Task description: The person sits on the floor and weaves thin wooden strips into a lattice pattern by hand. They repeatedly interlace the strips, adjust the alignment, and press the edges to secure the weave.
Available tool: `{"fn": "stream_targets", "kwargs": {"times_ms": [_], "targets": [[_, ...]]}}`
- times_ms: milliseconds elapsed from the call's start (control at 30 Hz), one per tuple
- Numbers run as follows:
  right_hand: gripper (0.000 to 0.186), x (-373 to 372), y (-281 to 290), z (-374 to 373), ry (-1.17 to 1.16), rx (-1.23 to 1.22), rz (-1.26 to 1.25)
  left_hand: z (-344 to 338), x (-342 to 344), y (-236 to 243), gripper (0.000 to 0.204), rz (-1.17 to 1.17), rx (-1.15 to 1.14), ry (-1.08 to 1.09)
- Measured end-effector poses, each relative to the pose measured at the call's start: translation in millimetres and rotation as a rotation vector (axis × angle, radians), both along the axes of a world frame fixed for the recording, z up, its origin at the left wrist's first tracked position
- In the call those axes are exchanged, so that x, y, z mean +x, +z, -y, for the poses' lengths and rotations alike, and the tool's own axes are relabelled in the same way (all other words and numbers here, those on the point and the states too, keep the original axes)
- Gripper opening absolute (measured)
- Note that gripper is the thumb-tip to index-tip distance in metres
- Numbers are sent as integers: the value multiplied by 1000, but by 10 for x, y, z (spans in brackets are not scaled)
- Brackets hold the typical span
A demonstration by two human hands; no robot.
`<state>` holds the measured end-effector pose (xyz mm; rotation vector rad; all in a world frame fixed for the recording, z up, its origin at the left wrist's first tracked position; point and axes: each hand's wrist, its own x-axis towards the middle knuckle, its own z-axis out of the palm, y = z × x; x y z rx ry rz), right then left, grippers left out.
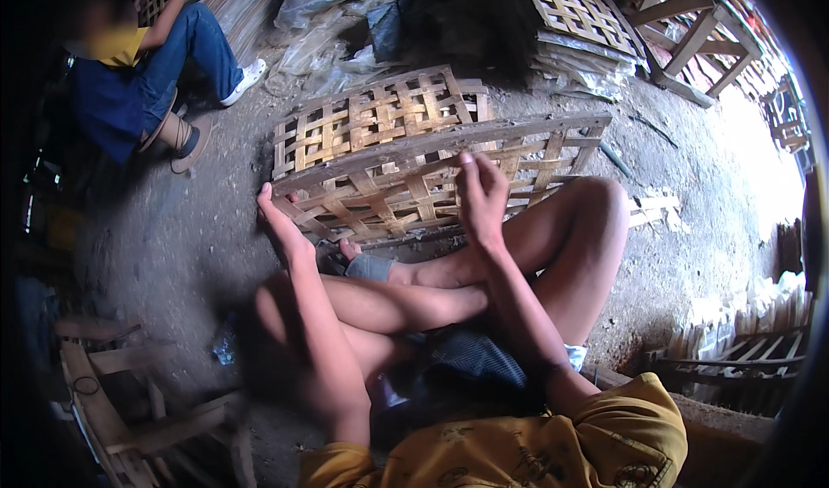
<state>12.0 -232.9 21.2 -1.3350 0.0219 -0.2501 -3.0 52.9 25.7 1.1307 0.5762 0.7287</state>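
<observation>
I have a co-worker [194, 43] seated at the upper left, well apart from the hands, while the wearer's bent knees [604, 207] and crossed shins stand in the way on the near side of the work. Just behind the framed woven panel [367, 203] stands a second woven panel [371, 121]; beyond them I see crumpled clear plastic sheeting [315, 4], a stack of woven panels [587, 13] and, beside that, a wooden frame [691, 47]. A wooden stand [112, 402] takes up the lower left. Over on the right, pale pieces [734, 315] are bunched at a dark slatted rack [734, 367]; whether they sit inside it I cannot tell. The framed woven panel is tilted on its long edge in front of the shins, its upper rail rising toward the right. My left hand [281, 220] is closed around its left end, thumb up at the corner. My right hand [484, 199] is raised before its middle, fingers curled near the rail, and I cannot tell whether they pinch anything. Grey floor [190, 246] shows left of the left hand and past the panel's right end
</observation>
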Motion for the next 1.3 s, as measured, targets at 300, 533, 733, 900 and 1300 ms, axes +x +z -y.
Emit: {"fn": "stream_targets", "kwargs": {"times_ms": [300,533,733,900,1300], "targets": [[29,-55,140,-117,-150,98,65,45,84,-49,40,-62,23,118],[29,-156,108,-314,35,-95,45,168,-30,149,38,-55,-7,-2],[25,131,75,424,-161,-96,157,91,17,110,37,-53,-17,-37],[27,68,14,100,-214,81,121,41,94,32,36,-49,-3,-4],[26,14,-49,5,-112,67,134,9,9,5,40,-44,-1,-18]]}}
